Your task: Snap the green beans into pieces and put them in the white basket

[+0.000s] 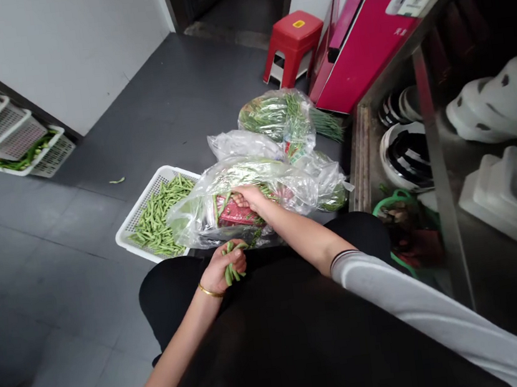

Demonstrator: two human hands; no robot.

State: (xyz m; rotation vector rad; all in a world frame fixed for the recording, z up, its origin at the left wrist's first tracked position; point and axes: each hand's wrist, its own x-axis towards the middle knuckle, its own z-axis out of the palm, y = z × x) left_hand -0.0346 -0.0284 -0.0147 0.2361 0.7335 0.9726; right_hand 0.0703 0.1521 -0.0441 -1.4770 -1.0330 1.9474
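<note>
My left hand (pixel 223 265), with a gold bangle at the wrist, is closed around several green bean pieces (pixel 233 271) above my lap. Over the mouth of a clear plastic bag (pixel 198 207), my right hand (pixel 248 198) has its fingers pinched on a long green bean (pixel 223 205). Something flat and red (pixel 237 213) shows inside that bag, below the right hand, with bits of green stem on it. Left of the bag stands a white perforated basket (pixel 124 230) holding a heap of green bean pieces (pixel 160 215); the bag overlaps its right side.
Behind the bag lies another clear bag of leafy greens (pixel 272 116). A red stool (pixel 294 41) stands near the doorway. Stacked white baskets (pixel 0 125) are at left. On the right are a pink cabinet (pixel 361 30) and a metal shelf (pixel 447 195) with white containers. One bean piece (pixel 117 181) lies on the floor.
</note>
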